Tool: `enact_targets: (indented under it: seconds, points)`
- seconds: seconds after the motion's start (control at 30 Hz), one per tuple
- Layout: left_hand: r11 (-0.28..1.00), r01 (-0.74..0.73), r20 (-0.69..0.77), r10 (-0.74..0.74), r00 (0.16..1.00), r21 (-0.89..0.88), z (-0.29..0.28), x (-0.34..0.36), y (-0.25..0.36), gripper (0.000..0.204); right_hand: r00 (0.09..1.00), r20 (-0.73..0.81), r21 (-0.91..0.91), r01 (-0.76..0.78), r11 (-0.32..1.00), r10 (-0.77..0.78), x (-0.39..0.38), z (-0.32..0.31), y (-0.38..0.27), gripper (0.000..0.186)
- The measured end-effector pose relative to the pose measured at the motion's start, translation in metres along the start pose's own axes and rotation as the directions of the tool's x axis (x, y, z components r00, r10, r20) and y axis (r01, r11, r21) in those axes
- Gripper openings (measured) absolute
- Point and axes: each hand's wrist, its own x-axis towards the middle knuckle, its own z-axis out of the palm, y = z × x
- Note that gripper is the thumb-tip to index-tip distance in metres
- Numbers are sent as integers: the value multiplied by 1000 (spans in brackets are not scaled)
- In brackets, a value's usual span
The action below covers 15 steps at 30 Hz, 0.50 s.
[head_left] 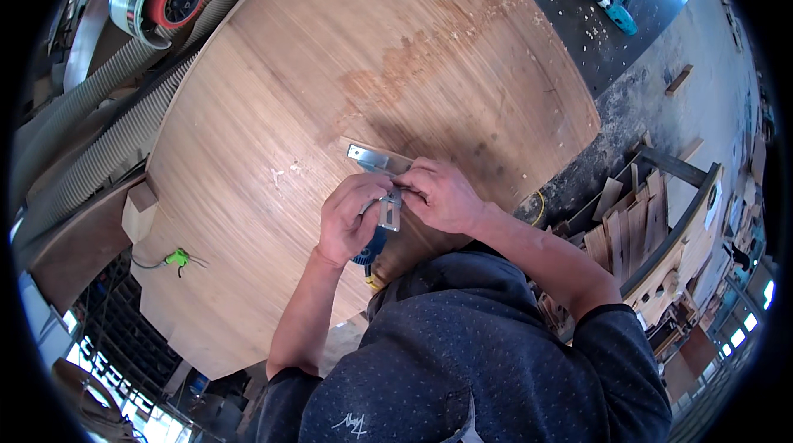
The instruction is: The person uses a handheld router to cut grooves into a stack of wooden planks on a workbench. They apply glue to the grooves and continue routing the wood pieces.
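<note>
Just in front of my body, a small blue power tool (372,246), which looks like a trim router, is over the wooden panel (248,129). A slotted metal bracket (391,213) shows at its upper end. My left hand (351,213) is closed around the metal part, its thumb against the bracket. On the other side my right hand (442,195) pinches with thumb and forefinger at the top of the bracket; whatever is between those fingertips is hidden. Beyond both hands a flat silver metal piece with a wooden strip (363,155) points away to the left.
A green clip on a cord (178,258) lies at the panel's left. Ribbed hoses (149,116) and a red wheel (176,0) are at the far left. A teal cordless drill (618,13) rests on a dark board at the far right, above a rack of wood offcuts (628,224).
</note>
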Motion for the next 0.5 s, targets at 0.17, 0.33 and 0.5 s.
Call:
enact_targets:
  seconds: [0.17, 0.33, 0.5]
  points:
    - [999, -5, 12, 4, 1000, 43, -1, 4, 4, 28, 1000, 6, 5, 4, 1000, -4, 5, -4, 3, 14]
    - [999, 8, 8, -9, 1000, 52, -1, 4, 5, 27, 999, 18, -21, 31, 999, -31, 2, -10, 4, 11]
    - [999, 28, 5, -29, 1000, 32, -1, 2, 4, 27, 995, -63, 127, -67, 990, 75, -4, -10, 0, 7]
